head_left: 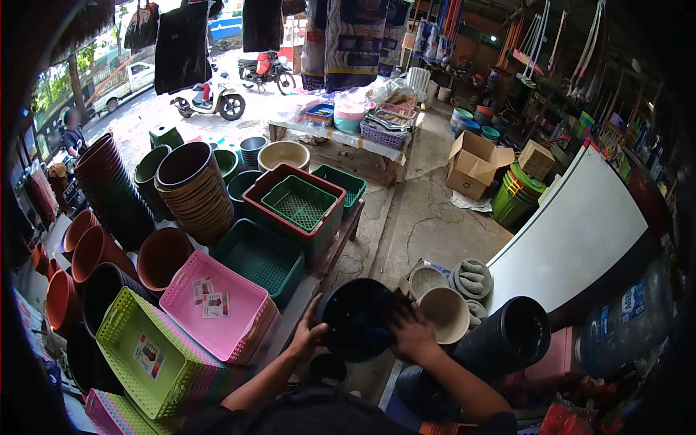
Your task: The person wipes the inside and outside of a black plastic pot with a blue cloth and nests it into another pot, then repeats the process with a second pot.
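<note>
A round black pot is held up at the lower middle of the view, its dark opening toward me. My left hand grips its left side, with the thumb at the rim. At the pot's right side is my right hand, its fingers over something dark and blurred that I cannot make out, perhaps a cloth. Beige pots stand just beyond my right hand. A stack of black pots lies tilted to its right.
Pink baskets, green baskets and stacked brown pots crowd the left. A white board leans at the right, near a cardboard box and a green bin. A person is at the far left.
</note>
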`<control>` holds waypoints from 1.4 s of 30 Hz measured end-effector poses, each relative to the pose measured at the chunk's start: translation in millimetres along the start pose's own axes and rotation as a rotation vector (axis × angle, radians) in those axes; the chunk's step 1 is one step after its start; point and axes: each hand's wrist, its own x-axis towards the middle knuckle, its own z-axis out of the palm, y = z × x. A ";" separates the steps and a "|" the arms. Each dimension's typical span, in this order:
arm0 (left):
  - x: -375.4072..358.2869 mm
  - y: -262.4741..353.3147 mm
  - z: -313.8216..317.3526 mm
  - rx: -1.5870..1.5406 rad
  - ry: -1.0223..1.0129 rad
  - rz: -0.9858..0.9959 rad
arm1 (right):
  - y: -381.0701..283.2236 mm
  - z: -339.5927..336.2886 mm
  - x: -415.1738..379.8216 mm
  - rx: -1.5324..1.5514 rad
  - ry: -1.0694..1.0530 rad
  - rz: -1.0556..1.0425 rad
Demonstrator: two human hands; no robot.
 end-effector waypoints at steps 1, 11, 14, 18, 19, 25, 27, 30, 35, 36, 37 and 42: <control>0.7 0.1 -1.4 -0.059 0.075 0.051 | -13.0 8.0 -4.0 0.081 -0.082 -0.015; -16.4 -50.4 17.5 0.190 0.082 0.277 | -86.7 -2.8 37.9 2.210 -0.139 1.056; -17.9 -50.1 14.3 0.417 0.092 0.328 | -50.0 9.0 40.7 2.616 0.057 1.070; -17.2 -50.4 10.8 0.206 0.265 0.294 | -28.4 23.6 22.4 2.382 0.884 1.050; -16.1 -50.6 7.2 0.205 0.265 0.300 | -27.6 36.7 11.3 2.148 1.108 1.048; -19.7 -28.1 13.6 -0.067 0.390 0.025 | -59.1 -1.0 -30.0 1.347 0.238 0.626; -12.5 -48.8 11.1 -0.247 0.353 -0.063 | -81.4 4.0 -19.6 0.586 0.334 0.180; -16.1 -44.0 19.3 -0.506 0.229 -0.322 | -100.3 -8.8 -5.4 0.446 0.223 0.057; -14.0 -51.6 20.9 0.288 0.493 0.029 | -60.9 -1.9 -4.9 0.450 0.146 0.004; -17.9 -35.4 19.2 0.720 0.487 0.428 | -53.4 -2.7 -7.8 0.506 0.122 -0.037; -21.4 -15.6 17.0 0.724 0.483 0.430 | -46.2 -3.2 -9.7 0.559 0.098 -0.080; -5.6 27.1 11.5 1.452 -0.514 0.250 | -29.8 9.1 -12.4 0.668 0.151 -0.118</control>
